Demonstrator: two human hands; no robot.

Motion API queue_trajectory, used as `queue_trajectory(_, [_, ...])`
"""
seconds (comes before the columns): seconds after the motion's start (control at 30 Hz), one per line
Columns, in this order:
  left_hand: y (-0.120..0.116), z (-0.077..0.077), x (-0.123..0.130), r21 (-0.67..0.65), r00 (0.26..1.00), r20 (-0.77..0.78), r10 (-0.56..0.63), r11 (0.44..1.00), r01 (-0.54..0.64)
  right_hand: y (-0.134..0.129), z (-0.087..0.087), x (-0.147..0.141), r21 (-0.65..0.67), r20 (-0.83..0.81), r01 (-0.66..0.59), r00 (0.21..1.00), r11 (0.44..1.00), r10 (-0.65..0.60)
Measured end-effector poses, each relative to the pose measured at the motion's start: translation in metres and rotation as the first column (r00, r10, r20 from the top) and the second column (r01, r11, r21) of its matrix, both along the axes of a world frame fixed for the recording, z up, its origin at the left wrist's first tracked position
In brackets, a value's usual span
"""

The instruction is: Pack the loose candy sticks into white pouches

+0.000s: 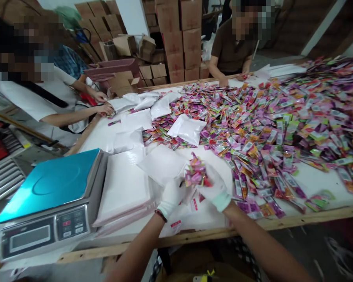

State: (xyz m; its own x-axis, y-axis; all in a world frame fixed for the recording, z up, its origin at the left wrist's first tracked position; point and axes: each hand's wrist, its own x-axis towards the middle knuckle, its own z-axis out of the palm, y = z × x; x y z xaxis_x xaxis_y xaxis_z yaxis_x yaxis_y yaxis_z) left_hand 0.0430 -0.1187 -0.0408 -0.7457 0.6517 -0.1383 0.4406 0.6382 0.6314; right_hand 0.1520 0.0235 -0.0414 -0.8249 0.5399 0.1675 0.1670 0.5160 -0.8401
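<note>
The right grip (217,192), in a white glove, is closed around a bunch of small packets (196,173), purple and red, which stands up from its fingers. The left grip (171,197), also gloved, is just beside this bunch, with curled fingers near the edge of a flat white bag (161,162) — because of blur, I cannot tell if it pinches the bag.

To the left of the left grip lies a stack of white bags (125,182), and further left stands a scale (54,180) with a blue plate. Ahead of both grips there are plump white bags (187,130). A wide heap of packets (270,125) covers the table (320,182) ahead and to the right of the right grip. Across from the grips, well apart, a person in a brown shirt (227,51) is reaching to the heap's far edge.
</note>
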Motion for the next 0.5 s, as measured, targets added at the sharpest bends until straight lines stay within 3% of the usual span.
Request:
queue_trajectory(0.07, [0.008, -0.017, -0.003, 0.222, 0.982, 0.153, 0.114, 0.964, -0.147, -0.010, 0.001, -0.002, 0.327, 0.186, -0.074, 0.983, 0.942, 0.013])
queue_trajectory(0.1, [0.008, -0.022, -0.005, 0.303, 0.962, 0.221, 0.161, 0.926, -0.225, -0.013, 0.001, -0.002, 0.411, 0.279, -0.150, 0.960, 0.899, 0.032])
queue_trajectory(0.2, [0.006, -0.025, -0.011, 0.368, 0.934, 0.270, 0.235, 0.871, -0.325, -0.015, 0.003, -0.006, 0.471, 0.441, -0.359, 0.887, 0.806, 0.137])
queue_trajectory(0.27, [0.004, -0.023, -0.009, 0.388, 0.922, 0.281, 0.264, 0.848, -0.361, -0.009, 0.004, -0.013, 0.443, 0.473, -0.442, 0.855, 0.780, 0.215])
queue_trajectory(0.33, [0.003, -0.021, -0.003, 0.405, 0.921, 0.269, 0.281, 0.835, -0.373, 0.005, 0.004, -0.023, 0.341, 0.465, -0.464, 0.839, 0.818, 0.283])
queue_trajectory(0.43, [-0.003, -0.021, 0.003, 0.370, 0.963, 0.127, 0.236, 0.890, -0.267, 0.027, 0.001, -0.039, 0.070, 0.465, -0.404, 0.822, 0.912, 0.329])
queue_trajectory(0.5, [-0.007, -0.023, -0.001, 0.317, 0.983, 0.039, 0.182, 0.930, -0.185, 0.034, -0.001, -0.044, -0.008, 0.439, -0.387, 0.827, 0.922, 0.351])
